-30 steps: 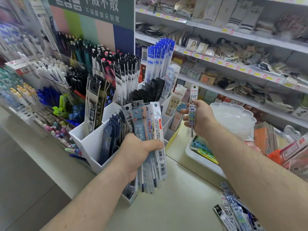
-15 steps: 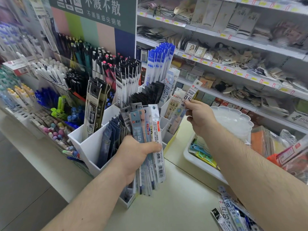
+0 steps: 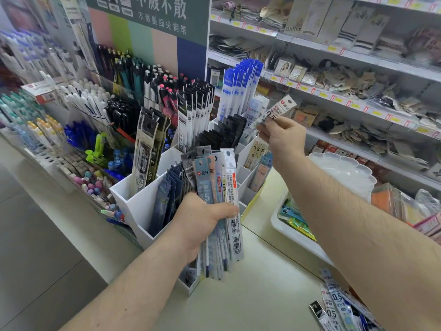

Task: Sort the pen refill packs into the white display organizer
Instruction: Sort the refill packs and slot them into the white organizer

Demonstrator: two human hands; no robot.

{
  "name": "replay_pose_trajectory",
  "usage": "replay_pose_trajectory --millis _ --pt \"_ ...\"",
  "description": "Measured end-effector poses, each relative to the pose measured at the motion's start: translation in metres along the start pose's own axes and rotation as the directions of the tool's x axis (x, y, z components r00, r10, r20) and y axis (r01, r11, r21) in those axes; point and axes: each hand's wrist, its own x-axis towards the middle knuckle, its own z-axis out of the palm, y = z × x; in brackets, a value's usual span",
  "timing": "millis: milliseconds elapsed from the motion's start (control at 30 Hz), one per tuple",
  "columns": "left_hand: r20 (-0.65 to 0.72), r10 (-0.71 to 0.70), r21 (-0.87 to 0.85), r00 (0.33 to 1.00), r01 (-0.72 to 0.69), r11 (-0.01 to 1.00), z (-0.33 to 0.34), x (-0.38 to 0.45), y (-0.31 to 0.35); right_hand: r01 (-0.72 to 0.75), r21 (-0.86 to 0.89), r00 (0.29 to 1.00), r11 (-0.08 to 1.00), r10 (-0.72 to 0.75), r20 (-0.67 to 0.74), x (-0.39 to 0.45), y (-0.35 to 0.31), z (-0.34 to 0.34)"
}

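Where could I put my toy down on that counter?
The bare counter between the white organizer, white tray and loose refill packs has room. Organizer slots and tray are crowded.

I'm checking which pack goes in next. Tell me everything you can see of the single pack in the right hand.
The pack is a slim clear plastic sleeve with a white header card, a hang hole, a red logo and "0.5" print. It tilts with its header up and to the right, pinched by the right hand above the organizer. Its lower end is hidden.

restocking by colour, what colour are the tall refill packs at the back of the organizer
Blue tops over white, seen in the head view: tall refill packs.
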Motion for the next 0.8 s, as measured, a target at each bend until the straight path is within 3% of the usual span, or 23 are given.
replay_pose_trajectory --millis 100,233,400,667,800 --pt "0.005 0.004 0.007 1.0 -0.004 1.0 -0.002 -0.001 0.0 0.005 -0.202 1.0 0.979 -0.001 0.02 0.009 0.01 0.005" --pt "-0.006 0.0 -0.003 1.0 0.0 1.0 -0.003 -0.002 0.001 -0.006 -0.532 0.996 0.847 0.051 0.07 0.018 0.02 0.01" --pt "0.015 0.004 -0.02 1.0 -0.004 1.0 -0.004 -0.004 0.0 0.005 -0.704 0.989 0.711 0.102 0.111 0.022 0.017 0.016" --pt "0.072 0.028 -0.051 0.997 -0.025 0.998 0.002 -0.009 -0.006 -0.046 -0.637 0.988 0.77 0.129 0.085 0.011 0.017 0.012" --pt "0.141 0.023 -0.087 0.99 -0.01 0.996 0.011 -0.01 -0.015 -0.061 -0.438 0.994 0.897 0.095 0.056 -0.036 0.005 -0.008"
